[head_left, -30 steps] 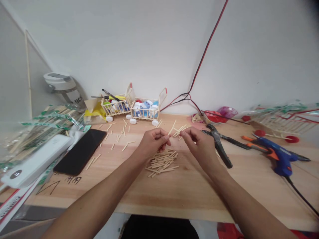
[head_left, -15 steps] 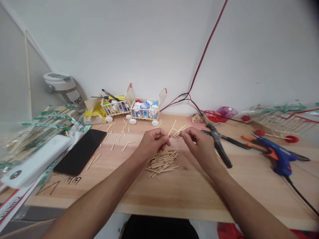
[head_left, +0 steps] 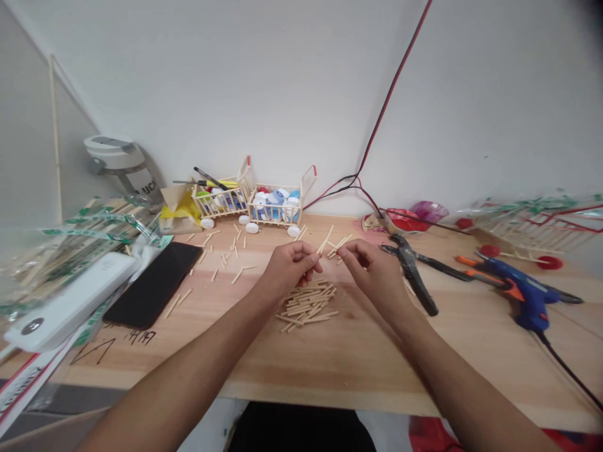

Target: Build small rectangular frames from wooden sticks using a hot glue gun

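Observation:
My left hand (head_left: 287,269) and my right hand (head_left: 372,271) hover close together above the wooden desk (head_left: 301,358), fingertips almost meeting. The left hand pinches a short wooden stick (head_left: 315,261) between thumb and fingers. The right hand's fingers are pinched too, but what they hold is too small to name. Just below both hands lies a pile of short cut sticks (head_left: 307,304). More loose sticks (head_left: 335,243) lie beyond the hands.
Two small stick-built carts (head_left: 264,204) filled with bottle caps stand at the wall. A black phone (head_left: 153,282) and a white power bank (head_left: 70,301) lie left. Black pliers (head_left: 414,273) and a blue glue gun (head_left: 518,290) lie right. Red and black wires (head_left: 377,132) hang down.
Both hands have held nearly still, the right hand drifting slightly left toward the left hand. The view shifted a little.

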### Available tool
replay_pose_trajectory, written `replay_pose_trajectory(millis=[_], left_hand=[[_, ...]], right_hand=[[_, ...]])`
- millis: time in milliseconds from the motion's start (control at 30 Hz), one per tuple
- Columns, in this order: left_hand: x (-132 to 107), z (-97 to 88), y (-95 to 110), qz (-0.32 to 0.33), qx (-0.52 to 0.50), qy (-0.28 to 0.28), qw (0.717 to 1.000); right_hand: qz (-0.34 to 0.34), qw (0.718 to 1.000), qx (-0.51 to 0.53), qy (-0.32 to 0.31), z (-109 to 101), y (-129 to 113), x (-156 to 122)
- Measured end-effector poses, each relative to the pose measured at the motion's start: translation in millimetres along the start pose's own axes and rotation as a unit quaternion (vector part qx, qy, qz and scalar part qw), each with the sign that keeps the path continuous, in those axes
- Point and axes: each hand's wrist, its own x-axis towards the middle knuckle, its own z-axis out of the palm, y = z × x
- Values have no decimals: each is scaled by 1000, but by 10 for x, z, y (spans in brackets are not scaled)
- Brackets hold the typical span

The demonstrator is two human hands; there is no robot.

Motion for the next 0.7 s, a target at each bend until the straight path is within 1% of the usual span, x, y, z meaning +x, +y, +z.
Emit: replay_pose_trajectory(millis=[300,700], left_hand=[[-14,2,-6,6,0,-15,1000],[-14,-17,-27,13,10,-17,1000]], right_hand=[[-22,1000,-10,13,-17,-15,5],[-17,1000,-11,10,-6,-33,-4]])
